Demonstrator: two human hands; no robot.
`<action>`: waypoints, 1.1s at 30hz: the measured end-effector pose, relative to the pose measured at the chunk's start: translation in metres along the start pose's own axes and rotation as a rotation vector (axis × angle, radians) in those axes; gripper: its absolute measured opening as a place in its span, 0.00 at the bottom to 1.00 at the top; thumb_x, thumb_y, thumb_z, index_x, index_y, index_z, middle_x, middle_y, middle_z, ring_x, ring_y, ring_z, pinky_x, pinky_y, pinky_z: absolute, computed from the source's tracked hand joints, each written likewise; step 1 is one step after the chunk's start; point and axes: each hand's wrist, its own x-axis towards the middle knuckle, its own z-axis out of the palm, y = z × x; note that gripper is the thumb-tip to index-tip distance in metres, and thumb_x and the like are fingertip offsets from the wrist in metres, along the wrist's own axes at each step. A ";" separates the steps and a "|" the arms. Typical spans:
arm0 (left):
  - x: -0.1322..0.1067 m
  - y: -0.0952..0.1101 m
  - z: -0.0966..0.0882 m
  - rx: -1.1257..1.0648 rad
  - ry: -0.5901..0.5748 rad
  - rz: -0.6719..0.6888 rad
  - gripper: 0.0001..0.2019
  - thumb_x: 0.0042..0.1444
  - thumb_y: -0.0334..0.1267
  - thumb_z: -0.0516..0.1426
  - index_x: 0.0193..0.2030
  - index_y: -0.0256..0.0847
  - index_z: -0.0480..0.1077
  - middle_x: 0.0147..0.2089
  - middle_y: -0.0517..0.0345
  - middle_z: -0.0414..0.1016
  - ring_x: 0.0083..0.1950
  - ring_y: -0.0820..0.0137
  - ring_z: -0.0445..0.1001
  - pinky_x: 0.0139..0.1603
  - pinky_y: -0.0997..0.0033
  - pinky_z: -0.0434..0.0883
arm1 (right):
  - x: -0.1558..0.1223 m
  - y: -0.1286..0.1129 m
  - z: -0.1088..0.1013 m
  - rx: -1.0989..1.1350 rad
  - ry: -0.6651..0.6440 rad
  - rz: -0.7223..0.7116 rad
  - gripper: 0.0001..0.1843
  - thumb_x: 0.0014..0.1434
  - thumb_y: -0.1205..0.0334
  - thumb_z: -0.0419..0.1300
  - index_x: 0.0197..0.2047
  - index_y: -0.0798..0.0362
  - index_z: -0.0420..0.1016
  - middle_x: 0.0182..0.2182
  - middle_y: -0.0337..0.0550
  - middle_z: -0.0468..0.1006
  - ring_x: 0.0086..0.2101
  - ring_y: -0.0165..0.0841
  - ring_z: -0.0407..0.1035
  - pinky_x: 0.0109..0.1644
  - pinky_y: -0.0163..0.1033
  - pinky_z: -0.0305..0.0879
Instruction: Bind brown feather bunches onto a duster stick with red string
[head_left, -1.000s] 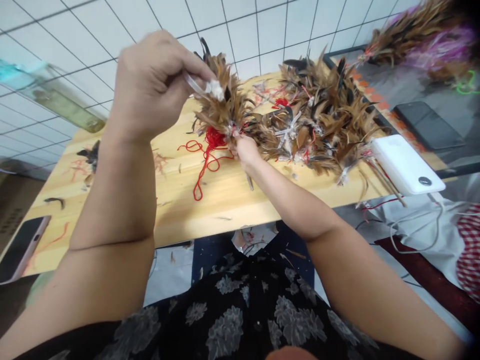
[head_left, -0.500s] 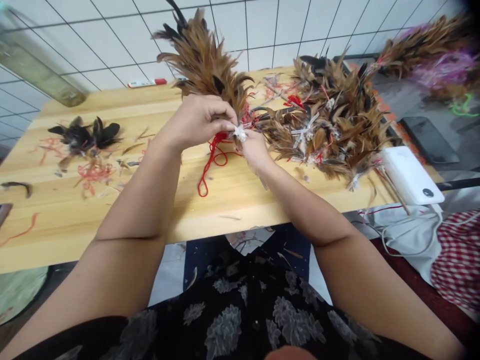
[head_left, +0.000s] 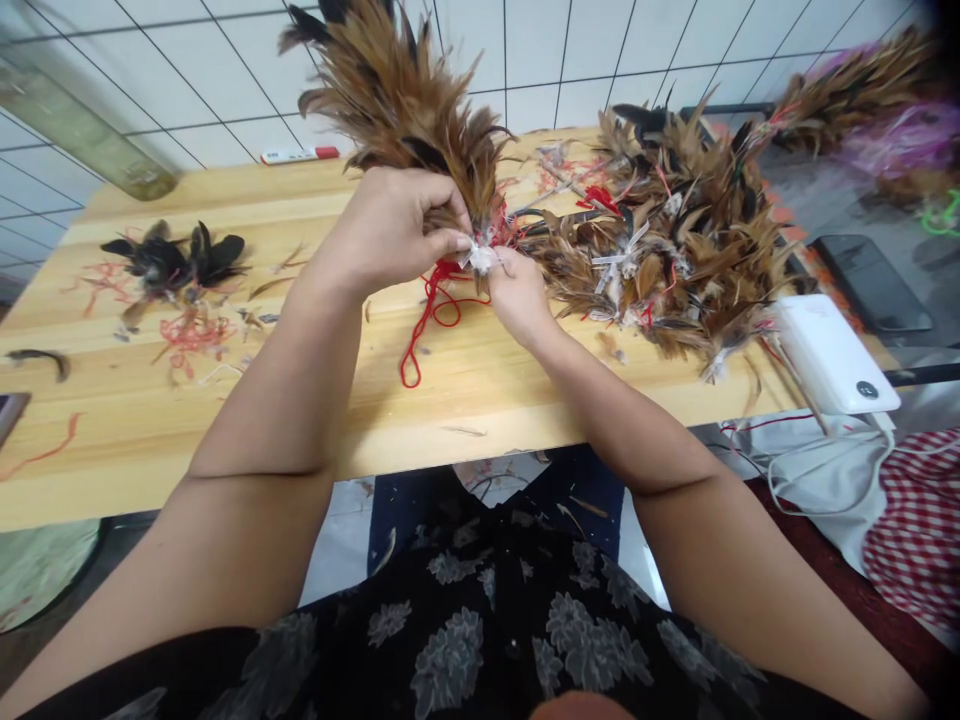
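A bunch of brown and black feathers (head_left: 409,95) leans up and to the left from the middle of the table. At its lower end is a whitish tied knot or quill cluster (head_left: 480,258), its exact make-up too small to tell. My left hand (head_left: 409,225) pinches this end with thumb and forefinger from the left. From the right, my right hand (head_left: 519,290) closes its fingers on the same end, partly hiding it. Red yarn (head_left: 431,325) trails in loops onto the wood below my hands.
Tied brown feather bunches (head_left: 675,250) are heaped to the right, near a white power bank (head_left: 832,355) with a cable. Black feathers (head_left: 180,260) and red thread scraps (head_left: 195,335) lie left. A marker (head_left: 300,155) rests by the tiled wall. A phone (head_left: 874,282) lies far right.
The feather bunch has tipped slightly further to the left. Both hands keep their pinch at its tied end, with only small finger movements. The whole view has shifted a little.
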 end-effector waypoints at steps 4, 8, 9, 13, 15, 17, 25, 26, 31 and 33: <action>-0.001 0.006 0.000 -0.037 0.027 -0.040 0.07 0.47 0.32 0.70 0.30 0.46 0.78 0.33 0.58 0.78 0.41 0.60 0.70 0.60 0.52 0.69 | 0.000 0.000 -0.001 -0.096 -0.037 -0.057 0.17 0.73 0.56 0.56 0.30 0.50 0.66 0.28 0.40 0.69 0.40 0.36 0.68 0.50 0.39 0.66; -0.002 0.012 -0.002 -0.086 0.029 -0.111 0.09 0.45 0.27 0.71 0.29 0.45 0.78 0.33 0.58 0.77 0.44 0.59 0.71 0.64 0.53 0.67 | 0.000 0.000 -0.001 -0.133 -0.037 -0.101 0.19 0.74 0.52 0.56 0.31 0.49 0.64 0.29 0.40 0.69 0.41 0.36 0.68 0.52 0.39 0.66; -0.002 0.014 -0.003 -0.084 0.028 -0.121 0.09 0.45 0.27 0.70 0.29 0.45 0.78 0.33 0.58 0.76 0.44 0.59 0.71 0.64 0.53 0.67 | -0.001 -0.001 -0.002 -0.134 -0.043 -0.110 0.19 0.75 0.51 0.55 0.31 0.49 0.64 0.29 0.39 0.69 0.41 0.36 0.67 0.52 0.39 0.66; -0.005 0.015 -0.005 -0.016 0.038 -0.124 0.07 0.48 0.29 0.69 0.30 0.45 0.78 0.34 0.58 0.77 0.43 0.59 0.72 0.63 0.53 0.68 | -0.006 -0.005 -0.004 -0.116 -0.087 -0.137 0.19 0.76 0.53 0.53 0.32 0.49 0.64 0.30 0.39 0.70 0.39 0.35 0.67 0.52 0.40 0.65; -0.006 0.014 -0.006 0.024 0.038 -0.101 0.07 0.48 0.30 0.69 0.31 0.46 0.78 0.34 0.58 0.78 0.43 0.58 0.73 0.61 0.55 0.70 | -0.008 -0.007 -0.004 -0.099 -0.104 -0.150 0.20 0.77 0.52 0.52 0.32 0.50 0.65 0.31 0.39 0.71 0.39 0.34 0.68 0.51 0.39 0.65; -0.008 0.013 -0.007 0.048 0.041 -0.070 0.06 0.49 0.32 0.69 0.31 0.47 0.78 0.35 0.58 0.80 0.43 0.57 0.74 0.60 0.55 0.71 | -0.009 -0.009 -0.004 -0.083 -0.113 -0.161 0.20 0.77 0.49 0.53 0.33 0.50 0.66 0.31 0.39 0.71 0.40 0.34 0.68 0.50 0.38 0.65; -0.012 0.017 -0.007 0.126 0.071 -0.062 0.04 0.49 0.33 0.67 0.31 0.47 0.79 0.34 0.55 0.78 0.44 0.53 0.77 0.58 0.52 0.71 | -0.007 -0.008 -0.005 -0.104 -0.122 -0.196 0.23 0.74 0.43 0.54 0.32 0.49 0.66 0.30 0.39 0.71 0.37 0.34 0.66 0.48 0.38 0.64; -0.012 0.016 -0.006 0.091 0.069 -0.066 0.04 0.48 0.33 0.67 0.31 0.47 0.78 0.34 0.54 0.78 0.45 0.52 0.78 0.59 0.52 0.71 | -0.006 -0.007 -0.005 -0.120 -0.113 -0.192 0.23 0.74 0.43 0.55 0.31 0.49 0.66 0.29 0.39 0.71 0.36 0.34 0.66 0.48 0.38 0.64; -0.013 0.010 0.002 -0.085 0.106 -0.045 0.11 0.48 0.31 0.69 0.39 0.46 0.78 0.38 0.54 0.79 0.57 0.48 0.78 0.64 0.52 0.71 | -0.004 -0.003 -0.005 -0.205 -0.030 -0.142 0.21 0.74 0.49 0.56 0.29 0.48 0.63 0.27 0.38 0.68 0.34 0.35 0.63 0.47 0.38 0.63; -0.013 0.012 0.000 -0.089 0.106 -0.023 0.17 0.48 0.31 0.70 0.46 0.46 0.78 0.42 0.54 0.80 0.60 0.47 0.77 0.66 0.52 0.70 | -0.002 -0.003 -0.007 -0.235 -0.008 -0.119 0.20 0.73 0.52 0.56 0.29 0.48 0.62 0.27 0.38 0.67 0.34 0.34 0.62 0.47 0.39 0.63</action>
